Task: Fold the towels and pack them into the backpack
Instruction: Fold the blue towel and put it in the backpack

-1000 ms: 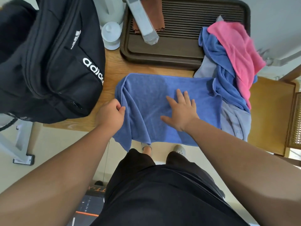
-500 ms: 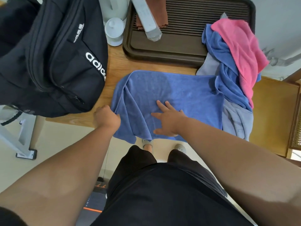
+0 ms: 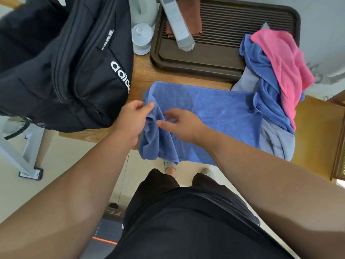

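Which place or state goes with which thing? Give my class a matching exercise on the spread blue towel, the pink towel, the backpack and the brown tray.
Things:
1. spread blue towel
2. pink towel
3. backpack
4. brown tray

Places or states:
A. at the table's far side
B. at the table's left end
C. gripped at its left edge by the left hand
D. on top of the heap at the right

Pairs: 1-C; 2-D; 3-B; 4-A
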The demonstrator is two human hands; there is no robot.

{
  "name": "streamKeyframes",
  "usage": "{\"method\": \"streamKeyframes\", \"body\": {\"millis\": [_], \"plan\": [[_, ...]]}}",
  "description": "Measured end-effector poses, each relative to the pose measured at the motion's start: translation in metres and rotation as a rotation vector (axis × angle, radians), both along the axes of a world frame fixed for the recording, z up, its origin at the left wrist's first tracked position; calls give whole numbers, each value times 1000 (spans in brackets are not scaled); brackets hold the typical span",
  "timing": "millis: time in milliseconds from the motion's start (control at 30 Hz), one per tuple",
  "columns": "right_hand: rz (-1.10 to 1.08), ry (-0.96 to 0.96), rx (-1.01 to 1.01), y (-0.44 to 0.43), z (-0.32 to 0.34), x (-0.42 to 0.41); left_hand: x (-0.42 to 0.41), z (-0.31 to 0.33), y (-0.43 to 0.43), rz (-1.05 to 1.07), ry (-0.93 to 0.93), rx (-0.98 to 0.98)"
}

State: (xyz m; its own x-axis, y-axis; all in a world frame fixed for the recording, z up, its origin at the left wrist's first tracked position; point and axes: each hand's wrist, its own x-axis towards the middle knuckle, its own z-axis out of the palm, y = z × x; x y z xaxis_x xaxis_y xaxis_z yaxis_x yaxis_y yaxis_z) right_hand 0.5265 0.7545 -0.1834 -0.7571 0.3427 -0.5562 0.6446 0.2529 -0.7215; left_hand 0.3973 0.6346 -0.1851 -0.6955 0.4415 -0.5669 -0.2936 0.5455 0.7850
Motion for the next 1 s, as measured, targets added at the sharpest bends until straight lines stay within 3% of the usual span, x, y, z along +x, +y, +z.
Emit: {"method": "streamKeyframes", "body": {"millis": [133, 200, 367, 500, 667, 800, 867, 1000], "plan": [[-315, 59, -350, -9, 1, -11, 20, 15, 17, 4, -242, 208], [-547, 79, -459, -5, -6, -11, 27, 13, 17, -1, -221, 206], [-807, 53, -502, 11, -13, -10, 49, -14, -1, -251, 51, -66], [-885, 134, -613, 21, -9, -10, 62, -33, -14, -499, 485, -368], [-887, 152, -631, 30, -5, -8, 69, -38, -9, -522, 608, -356], [-868, 104, -557, 44, -6, -4, 70, -24, -5, -304, 515, -285], [-766, 43, -453, 52, -5, -7, 63, -13, -11, -216, 517, -271], [-489, -31, -281, 60, 10, -28, 39, 6, -29, -174, 711, -323]]}}
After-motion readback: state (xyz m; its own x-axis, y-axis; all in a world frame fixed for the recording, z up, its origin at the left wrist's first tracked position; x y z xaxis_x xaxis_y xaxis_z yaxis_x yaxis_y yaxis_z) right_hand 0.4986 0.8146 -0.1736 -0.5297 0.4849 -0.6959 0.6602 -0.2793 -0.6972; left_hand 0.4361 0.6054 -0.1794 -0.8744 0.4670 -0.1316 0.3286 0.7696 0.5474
